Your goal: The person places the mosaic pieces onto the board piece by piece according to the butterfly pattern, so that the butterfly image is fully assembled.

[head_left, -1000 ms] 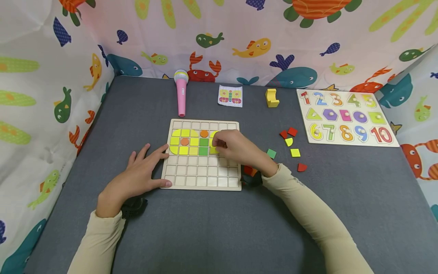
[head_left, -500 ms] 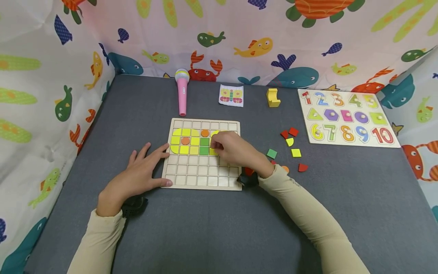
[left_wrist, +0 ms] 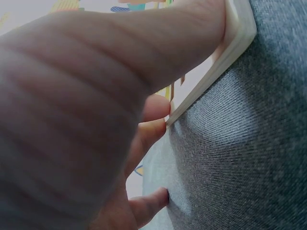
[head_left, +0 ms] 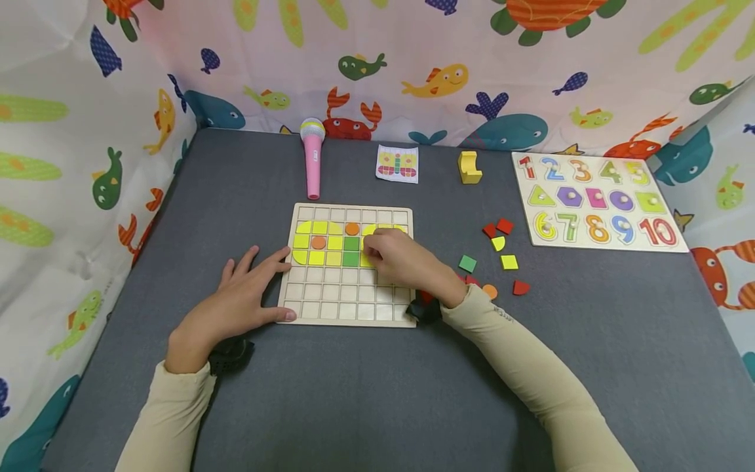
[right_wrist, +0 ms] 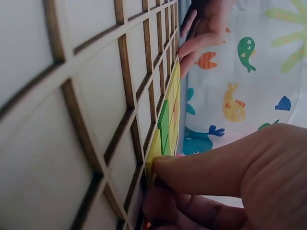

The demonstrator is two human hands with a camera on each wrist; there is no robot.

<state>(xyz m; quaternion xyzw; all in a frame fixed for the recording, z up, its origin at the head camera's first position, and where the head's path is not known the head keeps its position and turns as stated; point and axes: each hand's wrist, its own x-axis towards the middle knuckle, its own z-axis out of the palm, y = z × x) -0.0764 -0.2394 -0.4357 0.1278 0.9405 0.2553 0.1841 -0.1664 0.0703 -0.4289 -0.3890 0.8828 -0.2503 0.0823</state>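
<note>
Yellow tile (right_wrist: 154, 146) prob. against R hand's (head_left: 404, 263) fingertips.

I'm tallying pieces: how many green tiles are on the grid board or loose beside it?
3 visible: on the grid board, an upper green tile and a lower green tile, left of the right hand; on the table, a loose green tile. The hand may hide others.

Grey surface (head_left: 330, 393) — pale sea-creature curtain (head_left: 401, 39) behind, both sides.
</note>
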